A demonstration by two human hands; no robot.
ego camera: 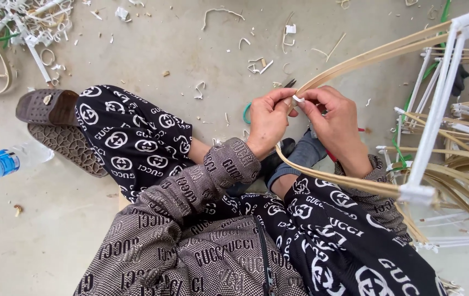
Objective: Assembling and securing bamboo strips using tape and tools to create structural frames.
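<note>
Both hands, left hand (267, 118) and right hand (334, 123), pinch the white binding strip (298, 98) around the bent cane strips (377, 52) above the lap; a loosened grip could let the springy canes snap apart.

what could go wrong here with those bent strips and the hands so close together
The bundle of cane strips is bowed under tension; if the left hand or right hand slips, the strips might spring back toward the person. A dark pointed tip shows right above the fingers, so a slip could nick them. The white binding being pinched looks small and may come loose.
</note>
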